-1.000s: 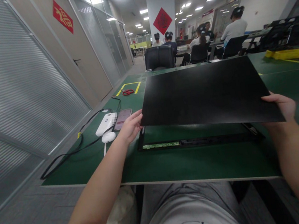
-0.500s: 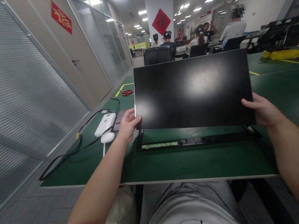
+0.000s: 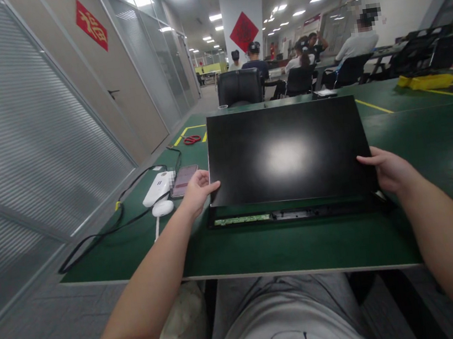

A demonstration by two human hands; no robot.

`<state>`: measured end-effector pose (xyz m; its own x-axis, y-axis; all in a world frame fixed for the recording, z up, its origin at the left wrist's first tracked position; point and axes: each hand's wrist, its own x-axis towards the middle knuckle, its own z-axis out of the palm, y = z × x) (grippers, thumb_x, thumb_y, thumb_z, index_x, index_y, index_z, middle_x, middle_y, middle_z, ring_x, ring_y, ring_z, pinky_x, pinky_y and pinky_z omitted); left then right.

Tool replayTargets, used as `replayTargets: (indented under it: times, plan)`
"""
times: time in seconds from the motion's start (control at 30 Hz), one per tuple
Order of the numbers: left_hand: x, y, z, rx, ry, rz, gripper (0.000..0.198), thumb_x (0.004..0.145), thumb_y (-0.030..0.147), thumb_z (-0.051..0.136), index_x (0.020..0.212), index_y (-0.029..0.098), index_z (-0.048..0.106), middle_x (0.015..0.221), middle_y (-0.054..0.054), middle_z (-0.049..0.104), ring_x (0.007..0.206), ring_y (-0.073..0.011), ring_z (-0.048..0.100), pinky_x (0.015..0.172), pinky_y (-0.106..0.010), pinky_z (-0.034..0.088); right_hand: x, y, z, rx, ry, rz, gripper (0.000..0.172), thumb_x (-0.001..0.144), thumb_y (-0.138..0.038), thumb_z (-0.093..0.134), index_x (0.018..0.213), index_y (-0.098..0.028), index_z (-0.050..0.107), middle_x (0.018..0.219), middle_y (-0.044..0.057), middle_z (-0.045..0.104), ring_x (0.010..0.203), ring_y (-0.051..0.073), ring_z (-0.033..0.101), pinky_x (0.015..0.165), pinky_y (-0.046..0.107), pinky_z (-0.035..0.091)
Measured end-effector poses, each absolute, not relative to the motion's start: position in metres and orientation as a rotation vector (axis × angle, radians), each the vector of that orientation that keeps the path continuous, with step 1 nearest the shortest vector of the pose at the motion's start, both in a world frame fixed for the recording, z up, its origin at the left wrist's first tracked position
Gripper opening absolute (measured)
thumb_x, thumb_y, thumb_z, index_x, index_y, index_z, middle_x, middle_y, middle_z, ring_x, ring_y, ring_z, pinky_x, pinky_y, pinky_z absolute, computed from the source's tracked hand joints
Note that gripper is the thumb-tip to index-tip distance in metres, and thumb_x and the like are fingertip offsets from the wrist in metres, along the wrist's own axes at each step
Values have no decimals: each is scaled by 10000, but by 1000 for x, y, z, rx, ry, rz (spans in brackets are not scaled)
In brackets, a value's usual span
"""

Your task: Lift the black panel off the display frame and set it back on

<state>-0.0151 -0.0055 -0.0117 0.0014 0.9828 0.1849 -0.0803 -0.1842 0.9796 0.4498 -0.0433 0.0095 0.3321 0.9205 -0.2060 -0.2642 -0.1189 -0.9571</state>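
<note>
I hold a large black glossy panel (image 3: 286, 150) by its two near corners, just above the green table (image 3: 287, 247). My left hand (image 3: 196, 191) grips its near-left corner and my right hand (image 3: 387, 170) grips its near-right corner, fingers closed round the edges. Under the panel lies a black frame (image 3: 299, 213) whose front strip shows a green circuit board (image 3: 242, 219). The panel hides most of that frame.
Left of my left hand lie a phone (image 3: 184, 179), a white power strip (image 3: 156, 188), a white mouse (image 3: 163, 208) and a black cable (image 3: 112, 223). Red scissors (image 3: 192, 139) lie farther back. A black chair (image 3: 239, 87) and several seated people are beyond the table.
The panel was tilted up and turned square to me, then lowered toward the black frame. Both hands kept their grip and came down with it.
</note>
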Motion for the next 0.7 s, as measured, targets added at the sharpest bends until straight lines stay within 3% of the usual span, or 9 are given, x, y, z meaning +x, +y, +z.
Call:
replayTargets:
  times: [0.17, 0.37, 0.7]
  plan:
    - [-15, -5, -14, 1267, 1086, 1334, 463, 501, 196, 895, 846, 187, 587, 767, 36, 670, 751, -142, 645, 817, -310, 506, 446, -41, 9, -1333, -632, 1174, 392, 549, -55, 676, 905, -216, 702, 739, 51, 715, 545, 218, 648, 540, 377, 593]
    - [-14, -8, -11, 1249, 1079, 1286, 661, 506, 165, 876, 1109, 190, 606, 829, 14, 716, 824, -192, 695, 887, -373, 521, 437, -44, 12, -1383, -609, 1144, 357, 540, -84, 683, 875, -205, 700, 730, 60, 710, 533, 212, 622, 504, 365, 565]
    - [-12, -12, -9, 1320, 1091, 1198, 551, 516, 122, 842, 980, 216, 562, 943, 4, 730, 960, -219, 701, 976, -407, 505, 441, -42, 7, -1460, -630, 1128, 268, 590, -112, 660, 835, -221, 669, 682, 37, 695, 510, 191, 599, 470, 316, 527]
